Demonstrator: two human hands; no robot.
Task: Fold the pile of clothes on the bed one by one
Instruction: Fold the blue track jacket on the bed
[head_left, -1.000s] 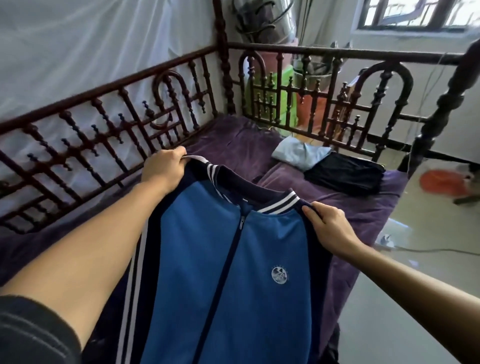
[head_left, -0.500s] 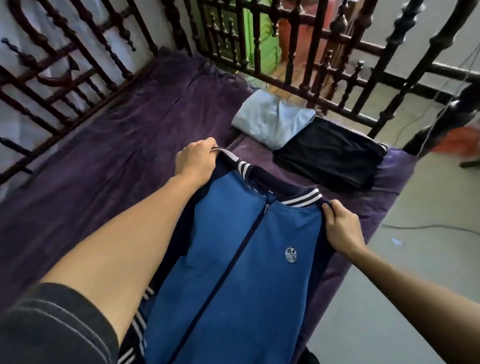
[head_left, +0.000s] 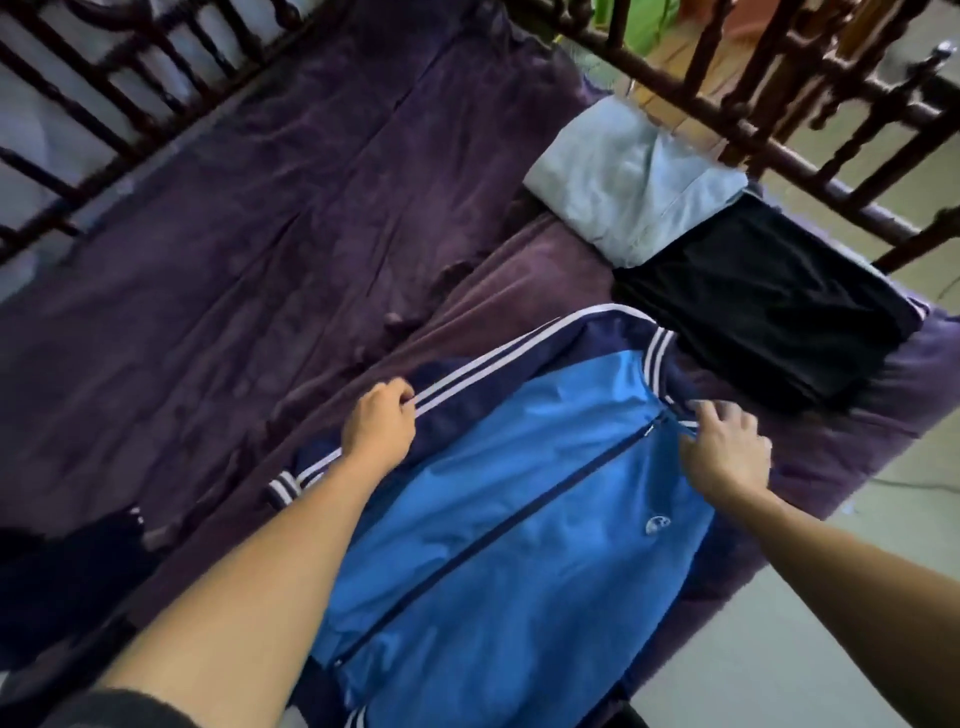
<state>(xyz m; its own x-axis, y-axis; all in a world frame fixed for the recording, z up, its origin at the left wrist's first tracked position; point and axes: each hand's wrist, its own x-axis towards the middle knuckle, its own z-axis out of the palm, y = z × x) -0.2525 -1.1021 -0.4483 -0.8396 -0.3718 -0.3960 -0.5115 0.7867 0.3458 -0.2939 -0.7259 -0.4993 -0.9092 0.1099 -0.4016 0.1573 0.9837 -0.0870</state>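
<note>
A blue zip jacket (head_left: 498, 525) with navy sleeves and white stripes lies face up on the purple bed cover (head_left: 249, 270). My left hand (head_left: 379, 426) grips the striped left sleeve partway along its length. At the collar beside the zip top, my right hand (head_left: 727, 449) pinches the fabric. A folded light blue garment (head_left: 628, 182) and a folded black garment (head_left: 763, 301) lie side by side at the bed's far right corner.
A dark carved wooden bed rail (head_left: 779, 93) runs along the far side and left (head_left: 104, 93). A dark piece of clothing (head_left: 67, 577) lies at the lower left on the bed. Pale floor (head_left: 779, 649) lies to the right of the bed.
The jacket went from held up by its shoulders to lying flat on the bed. My left hand moved down onto the sleeve, my right hand to the collar. The camera tilted down.
</note>
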